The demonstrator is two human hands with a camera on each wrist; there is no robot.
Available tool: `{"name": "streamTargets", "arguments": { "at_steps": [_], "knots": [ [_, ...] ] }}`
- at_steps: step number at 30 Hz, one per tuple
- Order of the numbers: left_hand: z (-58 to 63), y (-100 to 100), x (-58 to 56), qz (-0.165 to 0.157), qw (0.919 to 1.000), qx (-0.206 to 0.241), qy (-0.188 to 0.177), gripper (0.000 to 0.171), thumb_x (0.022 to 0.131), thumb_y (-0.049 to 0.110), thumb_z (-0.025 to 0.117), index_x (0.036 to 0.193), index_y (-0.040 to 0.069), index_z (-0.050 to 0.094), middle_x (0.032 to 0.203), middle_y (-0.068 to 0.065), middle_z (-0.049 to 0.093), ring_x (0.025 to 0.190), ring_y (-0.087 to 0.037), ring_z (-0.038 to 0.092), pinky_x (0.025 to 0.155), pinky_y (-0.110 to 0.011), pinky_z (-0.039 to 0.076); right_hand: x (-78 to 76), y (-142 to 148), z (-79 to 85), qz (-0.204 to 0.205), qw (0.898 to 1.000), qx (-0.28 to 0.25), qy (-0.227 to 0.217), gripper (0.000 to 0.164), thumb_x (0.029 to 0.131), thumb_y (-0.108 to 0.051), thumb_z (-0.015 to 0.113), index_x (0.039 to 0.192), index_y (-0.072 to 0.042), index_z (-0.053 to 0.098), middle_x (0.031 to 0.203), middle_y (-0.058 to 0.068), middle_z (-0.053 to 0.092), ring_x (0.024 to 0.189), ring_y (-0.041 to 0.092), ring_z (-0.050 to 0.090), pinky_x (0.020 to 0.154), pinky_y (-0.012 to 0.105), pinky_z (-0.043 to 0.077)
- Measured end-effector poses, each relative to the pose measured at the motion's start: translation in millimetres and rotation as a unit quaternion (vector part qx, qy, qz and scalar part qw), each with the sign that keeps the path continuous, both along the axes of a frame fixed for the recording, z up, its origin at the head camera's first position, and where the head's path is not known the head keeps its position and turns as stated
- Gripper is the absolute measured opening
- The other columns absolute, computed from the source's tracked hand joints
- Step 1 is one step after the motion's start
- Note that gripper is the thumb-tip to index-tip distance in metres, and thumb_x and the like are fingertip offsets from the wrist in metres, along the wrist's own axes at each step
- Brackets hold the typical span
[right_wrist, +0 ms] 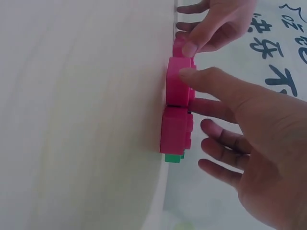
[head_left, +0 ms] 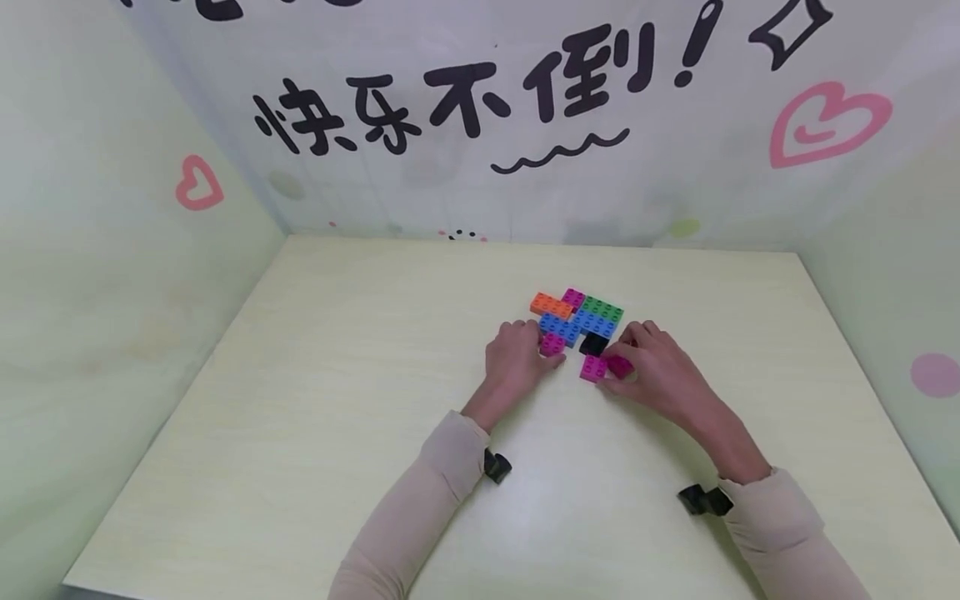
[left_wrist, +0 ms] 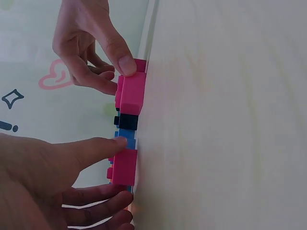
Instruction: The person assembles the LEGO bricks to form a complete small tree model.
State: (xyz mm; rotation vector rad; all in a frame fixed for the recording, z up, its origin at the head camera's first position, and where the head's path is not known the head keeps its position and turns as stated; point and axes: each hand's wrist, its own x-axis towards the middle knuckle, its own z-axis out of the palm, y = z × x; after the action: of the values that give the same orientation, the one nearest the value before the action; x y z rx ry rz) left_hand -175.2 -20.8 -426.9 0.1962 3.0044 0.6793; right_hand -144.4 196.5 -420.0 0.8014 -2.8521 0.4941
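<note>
Toy building bricks lie together on the table: an orange brick [head_left: 551,305], a green brick [head_left: 602,309], two blue bricks [head_left: 559,329], a black brick [head_left: 594,343] and several pink ones. My left hand [head_left: 515,358] holds the left side of the group, its thumb and fingers about a pink brick [left_wrist: 124,167] at the near left. With thumb and index finger, my right hand [head_left: 660,371] pinches a pink brick [right_wrist: 178,81] just in front of the black one. Another pink brick [right_wrist: 174,130] stands beside it, partly hidden by the right hand in the head view.
The pale table [head_left: 300,375] is bounded by printed walls at the back and both sides. A further pink brick [head_left: 573,297] sits at the far end of the group. Black wrist mounts [head_left: 705,500] are strapped at both sleeves.
</note>
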Motion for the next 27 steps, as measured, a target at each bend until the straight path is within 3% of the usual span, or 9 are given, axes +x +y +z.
{"name": "streamTargets", "arguments": {
  "at_steps": [4, 9, 14, 20, 23, 27],
  "knots": [
    [-2.6, -3, -0.4, -0.001, 1.0, 0.006, -0.003, 0.035, 0.082, 0.04, 0.079, 0.095, 0.011, 0.066, 0.078, 0.002, 0.053, 0.077, -0.016, 0.049, 0.057, -0.025, 0.042, 4.0, -9, -0.9, 0.044, 0.998, -0.033, -0.035, 0.031, 0.072, -0.024, 0.089, 0.097, -0.012, 0.075, 0.094, 0.004, 0.055, 0.09, 0.019, 0.045, 0.071, 0.035, 0.044],
    [1.5, -12, 0.7, -0.027, 0.998, 0.054, -0.018, 0.035, 0.084, 0.034, 0.079, 0.106, 0.009, 0.069, 0.086, 0.001, 0.06, 0.078, -0.014, 0.052, 0.061, -0.023, 0.045, 6.4, -22, -3.7, 0.08, 0.991, -0.049, -0.096, 0.03, 0.076, -0.027, 0.086, 0.1, -0.015, 0.075, 0.096, -0.001, 0.057, 0.092, 0.016, 0.05, 0.076, 0.034, 0.049],
    [14.2, -30, 7.6, -0.099, 0.9893, 0.103, -0.031, 0.038, 0.083, 0.03, 0.081, 0.113, 0.012, 0.066, 0.1, 0.001, 0.066, 0.087, -0.013, 0.058, 0.07, -0.021, 0.048, 6.0, -26, -4.2, 0.077, 0.988, -0.054, -0.119, 0.029, 0.076, -0.026, 0.086, 0.1, -0.014, 0.075, 0.096, -0.003, 0.063, 0.089, 0.017, 0.054, 0.076, 0.036, 0.047],
    [25.0, -41, 15.9, -0.228, 0.9661, 0.114, -0.042, 0.034, 0.082, 0.024, 0.082, 0.109, 0.013, 0.067, 0.102, 0.003, 0.068, 0.092, -0.013, 0.061, 0.072, -0.018, 0.047, 4.8, -25, -0.5, 0.074, 0.988, -0.061, -0.123, 0.03, 0.076, -0.027, 0.087, 0.099, -0.012, 0.075, 0.094, -0.002, 0.067, 0.087, 0.017, 0.056, 0.077, 0.037, 0.046],
    [24.9, -38, 18.6, -0.249, 0.962, 0.1, -0.05, 0.033, 0.082, 0.025, 0.082, 0.108, 0.013, 0.068, 0.099, 0.004, 0.068, 0.09, -0.012, 0.06, 0.072, -0.018, 0.047, 5.3, -25, -1.4, 0.074, 0.987, -0.066, -0.123, 0.031, 0.076, -0.026, 0.086, 0.1, -0.01, 0.075, 0.093, -0.002, 0.067, 0.086, 0.017, 0.057, 0.077, 0.038, 0.046],
    [22.6, -36, 20.7, -0.248, 0.9629, 0.089, -0.06, 0.033, 0.081, 0.026, 0.082, 0.108, 0.013, 0.068, 0.098, 0.003, 0.068, 0.088, -0.011, 0.06, 0.072, -0.018, 0.047, 6.5, -25, -4.0, 0.074, 0.987, -0.073, -0.124, 0.032, 0.077, -0.023, 0.086, 0.102, -0.008, 0.074, 0.092, -0.001, 0.067, 0.086, 0.017, 0.058, 0.076, 0.038, 0.048]
  ]
}}
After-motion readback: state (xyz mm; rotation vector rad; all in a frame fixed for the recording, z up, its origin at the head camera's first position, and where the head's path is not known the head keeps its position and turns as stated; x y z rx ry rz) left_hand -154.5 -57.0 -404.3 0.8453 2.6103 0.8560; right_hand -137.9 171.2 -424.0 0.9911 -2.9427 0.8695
